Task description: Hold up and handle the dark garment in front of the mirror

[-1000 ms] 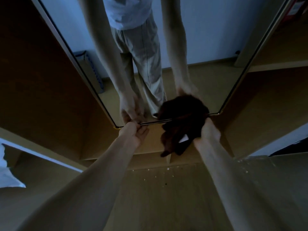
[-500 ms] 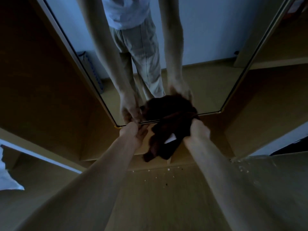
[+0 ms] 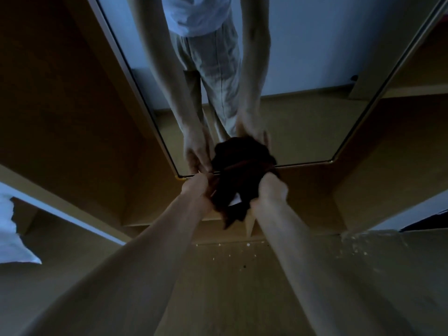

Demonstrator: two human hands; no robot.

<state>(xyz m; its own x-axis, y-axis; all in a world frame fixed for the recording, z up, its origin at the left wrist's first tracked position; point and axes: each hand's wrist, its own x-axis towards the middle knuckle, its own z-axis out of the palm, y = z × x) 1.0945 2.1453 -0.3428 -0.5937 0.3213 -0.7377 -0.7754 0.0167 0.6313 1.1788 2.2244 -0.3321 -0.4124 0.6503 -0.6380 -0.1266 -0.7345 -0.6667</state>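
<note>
Dark cloth (image 3: pixel 238 190) hanging lengthwise downward

Dim bluish light, deep shadow at left, wide-angle bending at edges, slight overall softness.

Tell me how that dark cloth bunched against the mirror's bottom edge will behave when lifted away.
The dark cloth looks floppy: it is bunched in folds between the left hand and the right hand, and a loose end hangs below. It is probably light, since it sags little. It seems unlikely to slip or roll, being soft and crumpled against the mirror.
</note>
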